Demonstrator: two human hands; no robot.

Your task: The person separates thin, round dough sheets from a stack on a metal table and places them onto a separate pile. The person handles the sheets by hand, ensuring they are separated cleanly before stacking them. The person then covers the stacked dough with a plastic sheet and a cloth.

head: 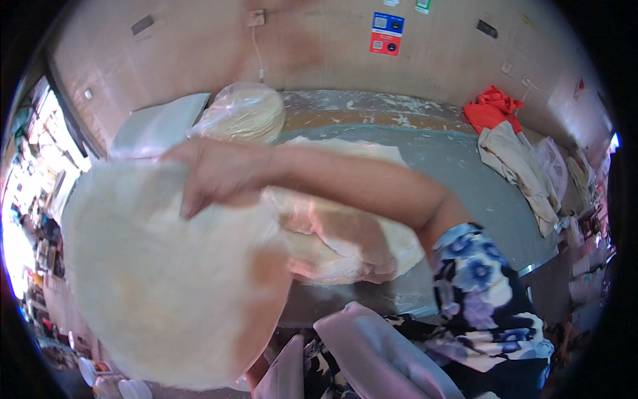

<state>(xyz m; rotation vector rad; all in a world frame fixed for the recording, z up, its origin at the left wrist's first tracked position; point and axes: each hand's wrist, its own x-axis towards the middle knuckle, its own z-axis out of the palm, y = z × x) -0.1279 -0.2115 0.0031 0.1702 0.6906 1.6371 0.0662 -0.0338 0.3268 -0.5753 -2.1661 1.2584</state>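
A large, thin, round flatbread or sheet of dough (174, 289) hangs upright before me at the left. My right hand (214, 169) grips it near its top edge, the arm stretched across my front; motion blurs both. Behind that sheet my left hand is out of view, with only a bit of forearm showing low down. Under and beyond my right arm, a loose stack of similar pale sheets (339, 244) lies on the grey-covered table (443, 164). Its sheets are uneven and folded at the edges.
At the back left, a clear plastic bag (239, 112) holds a round stack of sheets, beside a silvery-grey flat cushion or pad (159, 124). Red cloth (493, 109) and a beige cloth (518, 169) lie at the right. The wall (319, 65) rises behind the table.
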